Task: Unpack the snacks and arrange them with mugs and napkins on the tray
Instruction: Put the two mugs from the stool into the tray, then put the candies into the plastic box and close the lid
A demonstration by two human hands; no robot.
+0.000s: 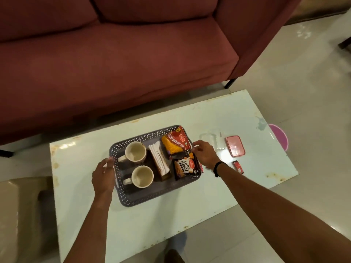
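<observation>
While gripping opposite short ends of the tray (144, 198) on the table (190, 196): left hand (103, 177) curled over the near-left rim, fingers (109, 162) bent around the edge and closed on it; right hand (204, 153) at the far-right rim, fingers (197, 144) curved down onto the edge beside the snack packets, seemingly closed on it, though the underside grip stays hidden. Black band on the right wrist.

Between the two sets of fingers, inside the tray: two mugs (135, 151) nearest the left fingers, handles turned toward them, one behind the other, both upright and empty-looking. Past the mugs, a stack of white napkins (158, 158) standing in a brown holder. Just beside the right fingers, an orange-and-red snack packet (175, 143) leaning on the far rim, and a dark peanuts packet (185, 167) lying flat below it.

Beyond the right fingers, on the bare table: a clear container (212, 141), a pink lid (235, 146), a small red box (238, 166).
</observation>
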